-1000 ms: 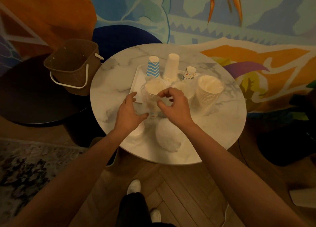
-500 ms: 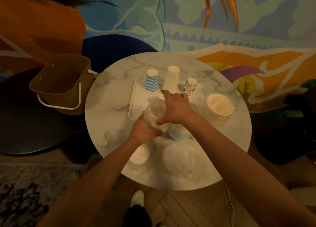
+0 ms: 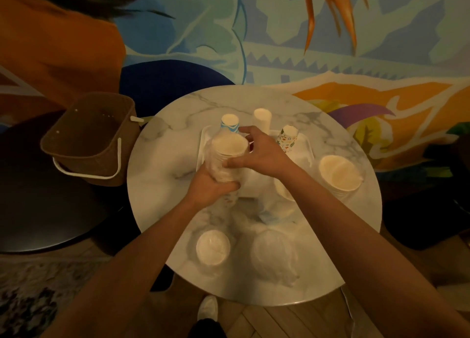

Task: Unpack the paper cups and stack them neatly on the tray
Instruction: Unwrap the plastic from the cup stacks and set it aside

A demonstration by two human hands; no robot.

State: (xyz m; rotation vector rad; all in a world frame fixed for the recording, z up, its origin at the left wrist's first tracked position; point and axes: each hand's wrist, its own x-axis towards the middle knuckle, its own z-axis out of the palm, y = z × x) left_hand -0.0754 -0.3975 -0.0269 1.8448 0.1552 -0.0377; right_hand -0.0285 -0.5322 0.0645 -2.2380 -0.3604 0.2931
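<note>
Cup stack (image 3: pixel 229 157) mouth now uncovered: my right hand (image 3: pixel 262 154) shifted aside, clasping rim; my left hand (image 3: pixel 211 187) grips base, above tray (image 3: pixel 304 146).

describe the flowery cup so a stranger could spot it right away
On the round marble table, find the white tray at its far side. Of the three cups standing along its back, the flowery cup is rightmost and alone bears small coloured flowers.

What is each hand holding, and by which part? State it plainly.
Both hold the wrapped stack of cups: the left hand grips its lower end, the right hand its upper end near the rim, thumb on the side.
</note>
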